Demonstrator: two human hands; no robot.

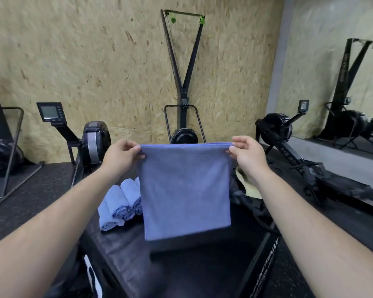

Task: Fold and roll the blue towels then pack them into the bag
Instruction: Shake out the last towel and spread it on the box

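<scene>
The towel [185, 190] hangs flat in the air. The left hand [122, 154] pinches its top left corner and the right hand [247, 154] its top right corner, fingers clamped on the cloth. Below it is the black desk [181, 272]. Rolled towels [122, 203] lie left of it, and the dark bag [252, 196] is to its right.

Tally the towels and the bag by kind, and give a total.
Flat blue cloth towel, pinched by left hand and right hand: 1
Rolled blue cloth towels on black box: at least 3, some hidden
Black fabric bag: 1
Total: at least 5
</scene>
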